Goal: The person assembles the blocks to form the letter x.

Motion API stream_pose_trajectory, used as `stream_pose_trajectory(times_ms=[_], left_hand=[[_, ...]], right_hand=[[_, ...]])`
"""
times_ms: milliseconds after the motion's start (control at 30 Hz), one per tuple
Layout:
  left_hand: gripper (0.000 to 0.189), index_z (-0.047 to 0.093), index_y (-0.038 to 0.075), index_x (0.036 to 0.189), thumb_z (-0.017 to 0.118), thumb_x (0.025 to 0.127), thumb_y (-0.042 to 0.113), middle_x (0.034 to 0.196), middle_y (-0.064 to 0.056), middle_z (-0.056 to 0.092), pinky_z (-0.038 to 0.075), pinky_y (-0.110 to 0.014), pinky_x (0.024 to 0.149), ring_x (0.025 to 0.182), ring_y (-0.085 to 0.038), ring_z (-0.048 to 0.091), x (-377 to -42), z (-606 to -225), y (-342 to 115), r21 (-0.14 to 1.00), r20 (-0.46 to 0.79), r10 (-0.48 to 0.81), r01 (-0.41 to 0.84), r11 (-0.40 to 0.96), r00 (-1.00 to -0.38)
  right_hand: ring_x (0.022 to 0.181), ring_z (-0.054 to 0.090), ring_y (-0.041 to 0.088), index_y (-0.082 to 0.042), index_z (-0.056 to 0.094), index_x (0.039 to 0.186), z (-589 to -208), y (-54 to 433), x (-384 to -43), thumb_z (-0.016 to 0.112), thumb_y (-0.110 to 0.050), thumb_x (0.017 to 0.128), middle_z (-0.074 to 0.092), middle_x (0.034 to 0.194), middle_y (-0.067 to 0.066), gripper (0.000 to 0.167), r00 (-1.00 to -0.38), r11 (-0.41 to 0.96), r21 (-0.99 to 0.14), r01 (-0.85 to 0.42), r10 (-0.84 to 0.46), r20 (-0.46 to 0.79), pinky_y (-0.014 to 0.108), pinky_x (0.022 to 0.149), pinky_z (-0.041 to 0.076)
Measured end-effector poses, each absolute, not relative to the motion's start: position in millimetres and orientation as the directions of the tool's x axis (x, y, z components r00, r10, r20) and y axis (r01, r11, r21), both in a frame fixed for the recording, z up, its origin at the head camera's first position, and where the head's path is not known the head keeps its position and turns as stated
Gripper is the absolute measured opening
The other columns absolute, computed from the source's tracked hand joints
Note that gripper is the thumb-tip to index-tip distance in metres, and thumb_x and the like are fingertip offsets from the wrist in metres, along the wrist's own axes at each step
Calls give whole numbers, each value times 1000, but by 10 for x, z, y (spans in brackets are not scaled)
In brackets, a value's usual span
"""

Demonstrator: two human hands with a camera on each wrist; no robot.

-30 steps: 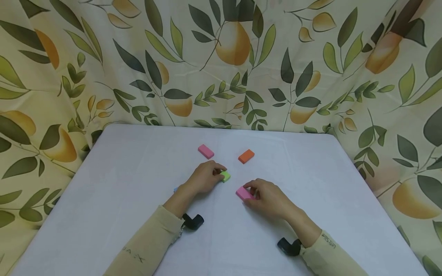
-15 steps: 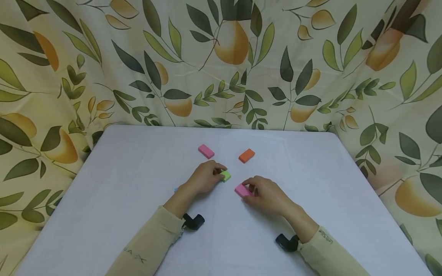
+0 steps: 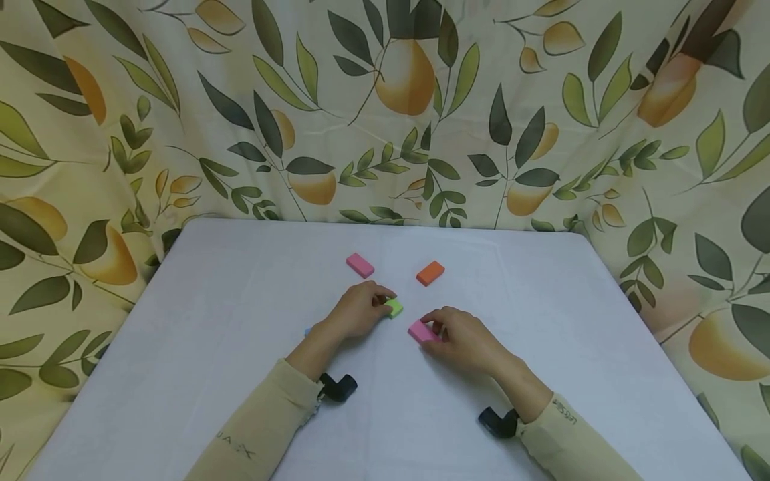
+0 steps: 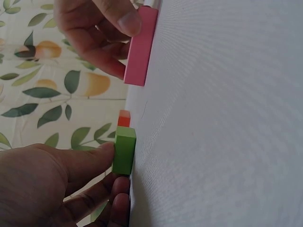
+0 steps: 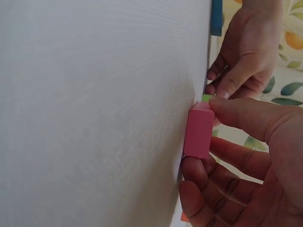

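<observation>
My left hand (image 3: 359, 309) pinches a green rectangular block (image 4: 124, 150) between thumb and fingers, low over the white table. To its right, my right hand (image 3: 468, 341) grips a pink rectangular block (image 5: 198, 132) by its sides, thumb on one side and fingers on the other. In the head view the green block (image 3: 394, 308) lies a little farther from me than the held pink block (image 3: 423, 331), with a gap between them. Both blocks lie flat, close on the tabletop, and are partly covered by the fingers.
Beyond the hands lie another pink block (image 3: 360, 265) and an orange block (image 3: 430, 273). A blue block (image 5: 216, 18) sits by my left wrist, mostly hidden in the head view. The white table (image 3: 252, 267) ends at a patterned curtain (image 3: 240, 120).
My right hand has slid the pink block slightly away from me and left, closer to the green one. The left hand stays in place with the green block.
</observation>
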State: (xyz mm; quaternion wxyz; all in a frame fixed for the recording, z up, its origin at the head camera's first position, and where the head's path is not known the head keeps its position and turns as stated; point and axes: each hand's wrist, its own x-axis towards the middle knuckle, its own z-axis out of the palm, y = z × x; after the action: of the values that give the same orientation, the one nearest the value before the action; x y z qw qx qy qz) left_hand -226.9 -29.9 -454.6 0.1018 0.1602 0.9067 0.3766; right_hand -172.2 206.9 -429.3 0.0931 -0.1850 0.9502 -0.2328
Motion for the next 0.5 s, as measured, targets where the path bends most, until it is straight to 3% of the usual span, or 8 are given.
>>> stream_pose_trajectory(times_ms=[500], left_hand=[[28,74,18,128,70,100,20,108,0,67,52,-35,88,97,-17,59,-2248,-4540,-300,723,-65,363,207,659,-929]], right_hand=[[82,56,12,-12,72,125,-4294,2011,-1764,80,-22,89,65,92,-4,38,-920,828,-477,-296,-382,-92,30,74,48]])
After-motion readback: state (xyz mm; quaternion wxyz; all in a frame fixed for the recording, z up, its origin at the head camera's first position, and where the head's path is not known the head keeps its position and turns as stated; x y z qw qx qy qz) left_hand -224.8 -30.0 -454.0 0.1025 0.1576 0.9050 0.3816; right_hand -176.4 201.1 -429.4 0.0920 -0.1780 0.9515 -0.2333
